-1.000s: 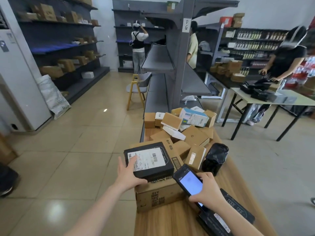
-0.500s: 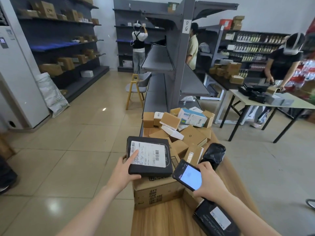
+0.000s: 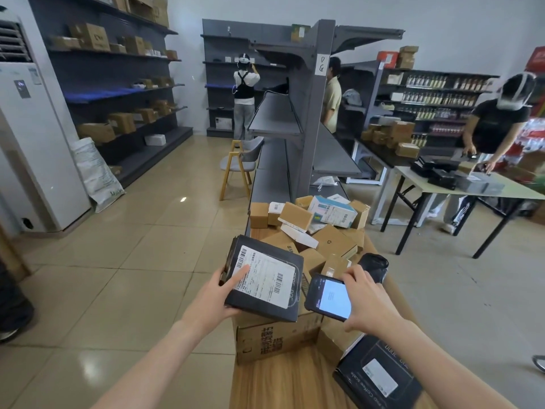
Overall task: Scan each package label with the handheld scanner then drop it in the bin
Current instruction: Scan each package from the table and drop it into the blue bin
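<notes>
So the left hand [image 3: 216, 293] had the black package [image 3: 264, 278] lifted and tilted, fingers [image 3: 240, 274] wrapped round its left edge with the index laid flat across the white label [image 3: 267, 274]. The package hung over the big cardboard box [image 3: 274, 335], its left side poking out past the table [image 3: 283, 382] edge over open floor.

The right hand [image 3: 365, 299] was closed round the handheld scanner [image 3: 330, 296], a phone-shaped thing with a lit screen, sitting just right of the black package, nearly touching its right edge. Not much gap between the two.

Behind the black package the table was crowded: a heap of small cardboard boxes [image 3: 333, 240] ran to the far end, and a crumpled black bag [image 3: 374, 265] sat just right of the scanner near the table's right edge. Another black box [image 3: 377, 376] with a label lay near the bottom right, under the right forearm, seemingly overhanging that edge.

Room-wise, left of the black package was all bare tile floor [image 3: 124, 276], wide open up to the wall shelves [image 3: 118, 93]. I couldn't pick out a bin anywhere.
</notes>
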